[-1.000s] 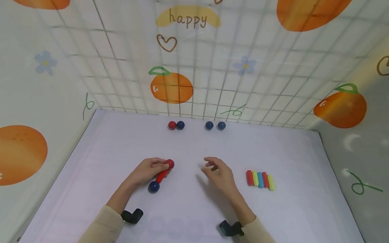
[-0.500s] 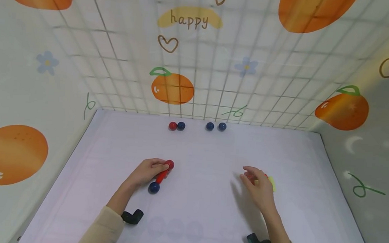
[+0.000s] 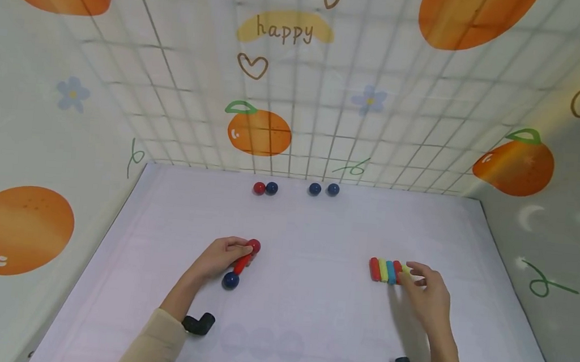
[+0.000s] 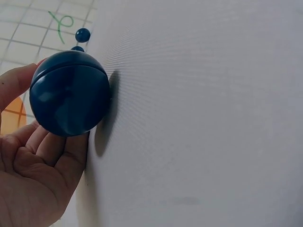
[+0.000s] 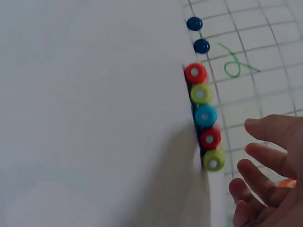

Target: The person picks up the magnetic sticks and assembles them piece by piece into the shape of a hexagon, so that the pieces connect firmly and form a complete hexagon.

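Note:
My left hand [image 3: 221, 258] pinches a red rod [image 3: 240, 264] with a red ball [image 3: 253, 246] at its far end and a dark blue ball [image 3: 230, 280] at its near end. In the left wrist view the blue ball [image 4: 69, 94] fills the front and hides most of the rod. My right hand [image 3: 429, 297] hovers at the right end of a row of rods [image 3: 385, 271], fingers loosely bent and holding nothing. Red, yellow-green and blue rods lie side by side in that row. The right wrist view shows their round ends, including a yellow-green rod [image 5: 213, 161] closest to my fingers.
At the back of the white table [image 3: 299, 318], a red ball [image 3: 259, 188] sits against a blue ball [image 3: 271, 188]. Right of them are two more blue balls, one [image 3: 315, 189] slightly apart from the other [image 3: 333, 189]. A printed curtain [image 3: 302, 91] stands behind the table.
My right hand has moved right from the middle of the table, passing over the rods to their right end. The left hand keeps holding the rod with its two balls in place.

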{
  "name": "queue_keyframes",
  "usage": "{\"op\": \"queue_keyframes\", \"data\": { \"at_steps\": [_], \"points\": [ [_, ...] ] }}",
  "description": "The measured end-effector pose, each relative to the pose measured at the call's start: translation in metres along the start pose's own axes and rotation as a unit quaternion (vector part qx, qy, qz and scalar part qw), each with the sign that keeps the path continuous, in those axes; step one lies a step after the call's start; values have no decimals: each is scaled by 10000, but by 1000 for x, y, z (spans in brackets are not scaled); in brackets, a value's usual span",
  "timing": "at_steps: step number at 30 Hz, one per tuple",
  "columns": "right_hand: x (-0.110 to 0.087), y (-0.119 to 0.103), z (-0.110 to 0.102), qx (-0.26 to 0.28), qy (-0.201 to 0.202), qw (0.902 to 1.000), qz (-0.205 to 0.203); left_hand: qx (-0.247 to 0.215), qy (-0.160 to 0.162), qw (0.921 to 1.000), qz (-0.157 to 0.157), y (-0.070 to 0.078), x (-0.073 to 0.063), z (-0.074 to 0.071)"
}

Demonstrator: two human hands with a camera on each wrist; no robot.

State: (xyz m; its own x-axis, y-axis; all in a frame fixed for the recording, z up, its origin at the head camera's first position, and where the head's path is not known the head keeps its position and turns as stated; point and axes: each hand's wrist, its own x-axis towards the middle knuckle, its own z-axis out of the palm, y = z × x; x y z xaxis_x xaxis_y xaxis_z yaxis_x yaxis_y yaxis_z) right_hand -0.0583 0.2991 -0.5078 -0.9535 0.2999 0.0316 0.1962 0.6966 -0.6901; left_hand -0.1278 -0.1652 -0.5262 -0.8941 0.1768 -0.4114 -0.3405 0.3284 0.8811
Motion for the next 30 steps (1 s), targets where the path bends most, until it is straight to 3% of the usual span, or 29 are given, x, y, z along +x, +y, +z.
{"op": "queue_keyframes", "data": {
  "at_steps": [5,11,30],
  "points": [
    [2,12,-4,-167,-368,9977,550,36,29,10000,-14,0,0,-1],
    [2,17,-3,-218,-795,9941,707,16,24,10000,8,-1,-1,-2],
    [4,20,3,-674,-581,9938,670,-105,-56,9999,40,-3,-1,-3]
  ]
}}
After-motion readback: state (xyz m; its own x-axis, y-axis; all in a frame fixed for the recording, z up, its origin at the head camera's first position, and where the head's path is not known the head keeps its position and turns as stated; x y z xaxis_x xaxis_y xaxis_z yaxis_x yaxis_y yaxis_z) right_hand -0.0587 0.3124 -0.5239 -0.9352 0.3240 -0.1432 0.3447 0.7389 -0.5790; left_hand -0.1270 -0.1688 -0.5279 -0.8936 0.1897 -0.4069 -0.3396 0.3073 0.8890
